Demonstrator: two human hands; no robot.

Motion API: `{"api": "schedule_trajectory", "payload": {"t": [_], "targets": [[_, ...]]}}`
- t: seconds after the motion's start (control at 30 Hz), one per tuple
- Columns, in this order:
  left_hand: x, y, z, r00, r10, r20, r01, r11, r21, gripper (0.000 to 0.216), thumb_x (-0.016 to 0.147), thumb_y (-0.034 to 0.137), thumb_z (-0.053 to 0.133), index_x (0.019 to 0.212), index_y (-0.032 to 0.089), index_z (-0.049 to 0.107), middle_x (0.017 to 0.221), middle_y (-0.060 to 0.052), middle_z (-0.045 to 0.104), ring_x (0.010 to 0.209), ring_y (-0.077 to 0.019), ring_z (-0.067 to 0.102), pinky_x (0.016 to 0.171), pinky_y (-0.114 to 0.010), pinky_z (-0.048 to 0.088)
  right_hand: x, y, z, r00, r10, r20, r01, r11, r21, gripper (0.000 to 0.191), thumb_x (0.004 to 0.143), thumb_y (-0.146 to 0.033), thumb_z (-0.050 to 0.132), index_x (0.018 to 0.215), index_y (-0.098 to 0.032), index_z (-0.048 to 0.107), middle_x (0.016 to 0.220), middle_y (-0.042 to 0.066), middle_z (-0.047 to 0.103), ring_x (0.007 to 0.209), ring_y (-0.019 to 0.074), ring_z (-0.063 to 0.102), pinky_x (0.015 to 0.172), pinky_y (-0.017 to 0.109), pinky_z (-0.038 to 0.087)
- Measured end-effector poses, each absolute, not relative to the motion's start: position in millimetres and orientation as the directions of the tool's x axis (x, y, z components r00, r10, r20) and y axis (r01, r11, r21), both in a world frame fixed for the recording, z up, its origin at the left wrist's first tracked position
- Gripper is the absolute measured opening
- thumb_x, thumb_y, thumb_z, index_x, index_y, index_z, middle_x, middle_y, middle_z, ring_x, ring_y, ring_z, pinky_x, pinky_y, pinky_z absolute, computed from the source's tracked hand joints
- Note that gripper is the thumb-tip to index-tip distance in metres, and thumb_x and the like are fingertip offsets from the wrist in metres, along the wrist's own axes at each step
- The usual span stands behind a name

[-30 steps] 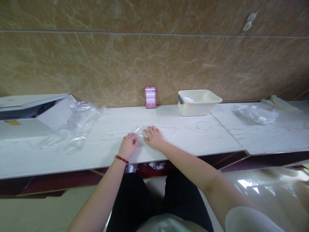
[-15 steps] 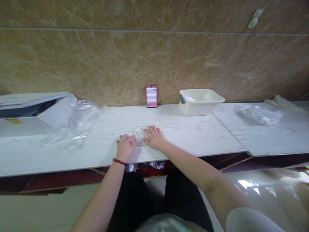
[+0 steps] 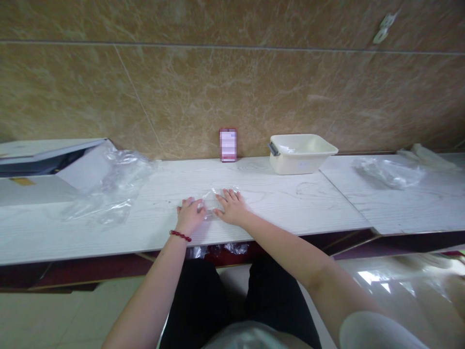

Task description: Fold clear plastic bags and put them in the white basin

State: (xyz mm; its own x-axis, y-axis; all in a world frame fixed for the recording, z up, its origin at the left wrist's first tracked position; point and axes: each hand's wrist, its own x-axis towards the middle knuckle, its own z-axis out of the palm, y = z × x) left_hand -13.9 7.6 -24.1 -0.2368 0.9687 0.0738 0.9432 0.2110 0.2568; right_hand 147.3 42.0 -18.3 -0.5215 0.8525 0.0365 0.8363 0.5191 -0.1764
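A clear plastic bag (image 3: 209, 198) lies flat on the white wood-grain tabletop (image 3: 276, 206), between and partly under my hands. My right hand (image 3: 231, 207) presses on its right part, palm down with the fingers spread. At the left edge of the plastic is my left hand (image 3: 191, 214), its fingers apart and slightly bent, the fingertips down by the surface. Around the left wrist is a red beaded bracelet (image 3: 180, 235). Part of the plastic is hidden by my hands, and its outline is hard to make out.
Against the marbled wall leans a phone (image 3: 228, 145). To its right stands a cream plastic bin (image 3: 300, 162) with clear plastic inside. Crumpled plastic (image 3: 116, 189) lies beside a white box (image 3: 32, 191) at left; more plastic (image 3: 394, 172) is at right. An open shelf space is below.
My left hand has shifted slightly up and to the right along the plastic's left edge. My right hand stays in place.
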Motion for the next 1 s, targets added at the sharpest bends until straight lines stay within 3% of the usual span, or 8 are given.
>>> {"api": "schedule_trajectory", "payload": {"t": [0.13,0.3,0.63,1.0], "targets": [[-18,2,-26,-0.154,0.983,0.1,0.972,0.133,0.192,0.047,0.078,0.035,0.036,0.124,0.026,0.036,0.127,-0.01,0.035,0.118,-0.0297,0.027,0.093,-0.047,0.022,147,41,-17,-0.521,0.854,0.012,0.839,0.514,-0.178,0.067,0.075,-0.062,0.018,0.131,-0.025,0.02,0.138,0.007,0.013,0.125,0.0271,0.007,0.097,0.047,0.001],[-19,-3,-21,-0.115,0.993,0.022,0.975,0.108,0.194,0.037,0.08,0.04,0.031,0.115,0.038,0.045,0.129,-0.004,0.033,0.12,-0.031,0.023,0.095,-0.048,0.018,147,42,-19,-0.529,0.848,0.031,0.831,0.525,-0.183,0.068,0.075,-0.063,0.018,0.131,-0.025,0.02,0.138,0.009,0.013,0.125,0.0281,0.007,0.096,0.05,0.001],[-33,-4,-13,-0.022,0.997,-0.076,0.988,0.033,0.151,0.058,0.068,0.064,0.035,0.12,0.038,0.037,0.136,-0.003,0.024,0.123,-0.0323,0.014,0.095,-0.048,0.012,151,44,-19,-0.557,0.83,0.032,0.813,0.553,-0.183,0.067,0.075,-0.063,0.019,0.131,-0.026,0.02,0.138,0.008,0.013,0.125,0.0281,0.007,0.096,0.05,0.003],[-51,6,-8,0.072,0.985,-0.158,0.989,-0.049,0.14,0.07,0.059,0.069,0.041,0.121,0.038,0.036,0.137,-0.004,0.022,0.123,-0.0347,0.012,0.095,-0.049,0.012,195,52,-16,-0.473,0.879,0.052,0.87,0.476,-0.132,0.067,0.076,-0.061,0.022,0.131,-0.024,0.018,0.138,0.008,0.015,0.124,0.0292,0.008,0.095,0.051,0.006]]}}
